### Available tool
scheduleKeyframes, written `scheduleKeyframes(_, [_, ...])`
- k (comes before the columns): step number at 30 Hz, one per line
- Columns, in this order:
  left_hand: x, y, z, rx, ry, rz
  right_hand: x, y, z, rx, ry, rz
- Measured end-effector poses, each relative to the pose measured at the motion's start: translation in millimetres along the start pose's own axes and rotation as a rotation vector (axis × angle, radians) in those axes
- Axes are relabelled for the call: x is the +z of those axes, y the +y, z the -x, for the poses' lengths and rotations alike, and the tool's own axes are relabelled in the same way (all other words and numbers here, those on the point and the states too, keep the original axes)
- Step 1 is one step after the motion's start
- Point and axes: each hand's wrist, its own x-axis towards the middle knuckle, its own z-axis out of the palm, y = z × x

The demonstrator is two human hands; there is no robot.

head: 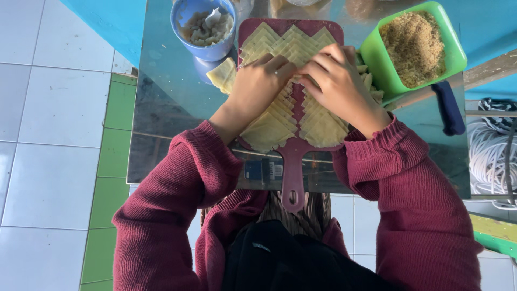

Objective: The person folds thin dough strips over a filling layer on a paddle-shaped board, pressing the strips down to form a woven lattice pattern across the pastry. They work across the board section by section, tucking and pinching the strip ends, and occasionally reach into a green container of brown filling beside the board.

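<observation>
A dark red cutting board (294,178) with a handle lies on a shiny metal table (161,91). Two rows of overlapping pale yellow dough wrappers (323,126) cover it. My left hand (261,86) and my right hand (336,81) meet over the middle of the board, fingertips pressed together on one wrapper between the rows. Both arms wear maroon knitted sleeves. What lies under the fingers is hidden.
A blue cup (207,29) with white filling and a spoon stands at the back left. A green tub (414,48) of brown crumbs sits at the right, a dark blue handle (448,108) beside it. White rope (490,156) lies far right. White and green floor tiles surround the table.
</observation>
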Motion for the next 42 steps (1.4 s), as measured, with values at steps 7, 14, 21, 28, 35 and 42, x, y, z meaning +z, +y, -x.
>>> scheduleKeyframes(7, [5, 5, -4, 0.011, 0.002, -0.151, 4, -1, -5, 0.074, -0.012, -0.059])
scheduleKeyframes(14, [0, 5, -4, -0.058, 0.022, 0.016, 6, 8, -11, 0.137, -0.017, -0.252])
scheduleKeyframes(21, [7, 2, -6, -0.039, 0.039, -0.03, 14, 16, -8, 0.19, -0.047, -0.273])
scheduleKeyframes(28, [8, 6, -10, -0.002, 0.074, -0.166, 16, 9, -6, 0.179, 0.015, -0.091])
scheduleKeyframes(35, [1, 6, -12, -0.01, 0.062, -0.241, 12, 1, -6, 0.086, 0.051, 0.051])
scheduleKeyframes(42, [3, 5, -7, -0.062, 0.082, -0.145, 8, -1, -7, 0.088, 0.061, 0.02])
